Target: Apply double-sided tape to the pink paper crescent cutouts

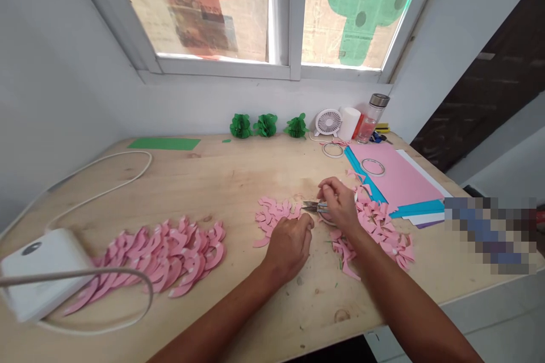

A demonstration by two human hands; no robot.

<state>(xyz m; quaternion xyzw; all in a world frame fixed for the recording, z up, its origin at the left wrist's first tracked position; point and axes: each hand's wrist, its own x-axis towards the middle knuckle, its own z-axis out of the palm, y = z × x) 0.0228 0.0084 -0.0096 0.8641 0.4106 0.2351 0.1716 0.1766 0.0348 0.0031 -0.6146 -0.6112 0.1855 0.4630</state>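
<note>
My right hand point(338, 204) is closed around the handles of small metal scissors point(313, 206), whose blades point left. Just left of the blades, my left hand point(289, 243) has its fingers pinched together; what they hold, if anything, is too small to make out. Beyond my left hand lies a small pile of curved pink paper pieces point(272, 212). Pink paper scraps point(383, 232) are heaped beside and beyond my right wrist. A larger pile of scalloped pink paper cutouts point(170, 255) spreads over the left part of the wooden table point(204, 181).
A white power bank point(51, 272) with a looping cable sits at the left. Along the wall stand green paper balls point(266, 125), a small fan point(328, 122) and a glass bottle point(371, 119). Coloured sheets point(395, 173) with a tape roll point(372, 167) lie at the right.
</note>
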